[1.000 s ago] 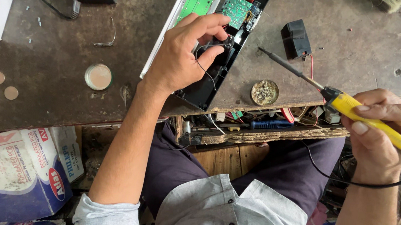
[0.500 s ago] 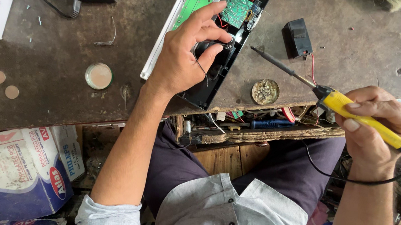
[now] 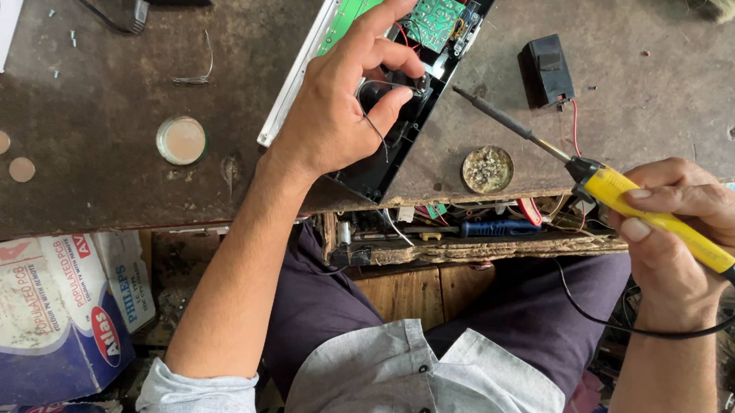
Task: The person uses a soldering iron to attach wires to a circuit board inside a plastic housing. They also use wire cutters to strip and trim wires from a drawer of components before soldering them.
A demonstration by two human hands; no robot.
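the left hand (image 3: 342, 107) presses wires in the black case (image 3: 418, 83) at 12 o'clock on the tabletop (image 3: 94, 175), while the right hand (image 3: 687, 234), at 3 o'clock, grips a yellow iron (image 3: 652, 214).

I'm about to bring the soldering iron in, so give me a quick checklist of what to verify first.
1. Right hand grips the soldering iron by its yellow handle: ok.
2. Iron tip off the black casing: ok.
3. Left hand steadies the casing: ok.
4. Left fingers away from the tip: ok, but close.
5. Tip hot and tinned: cannot tell.
6. Cord free: ok.
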